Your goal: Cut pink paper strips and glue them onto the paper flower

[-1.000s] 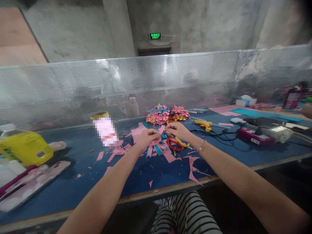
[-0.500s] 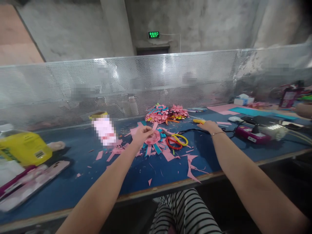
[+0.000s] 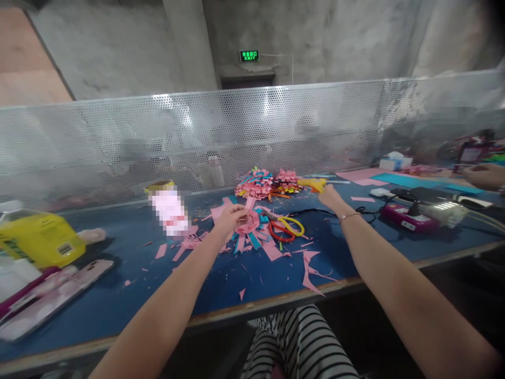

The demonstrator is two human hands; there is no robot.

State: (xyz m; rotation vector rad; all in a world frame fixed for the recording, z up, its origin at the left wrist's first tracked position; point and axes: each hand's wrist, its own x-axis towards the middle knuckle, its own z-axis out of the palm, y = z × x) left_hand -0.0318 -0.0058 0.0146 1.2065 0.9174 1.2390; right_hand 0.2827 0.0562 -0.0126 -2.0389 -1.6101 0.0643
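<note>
A pink and blue paper flower lies on the blue table, with strips spreading round it. At its upper left edge my left hand has its fingers closed on the pink paper. My right hand is wrapped round the handle of a yellow glue gun, raised a little and pointing left toward the finished-looking paper flowers. Scissors with red and yellow handles rest just right of the pink and blue flower. Pink scraps lie about them.
Fluffy paper flowers stand behind. To the right are a purple power strip, cables and coloured sheets. A yellow bottle and a phone lie left. A mesh screen runs behind. Another person's hand shows far right.
My right hand has lifted the yellow glue gun from the table and turned it to the left. My left hand has barely moved. The other person's hand has shifted left at the right edge.
</note>
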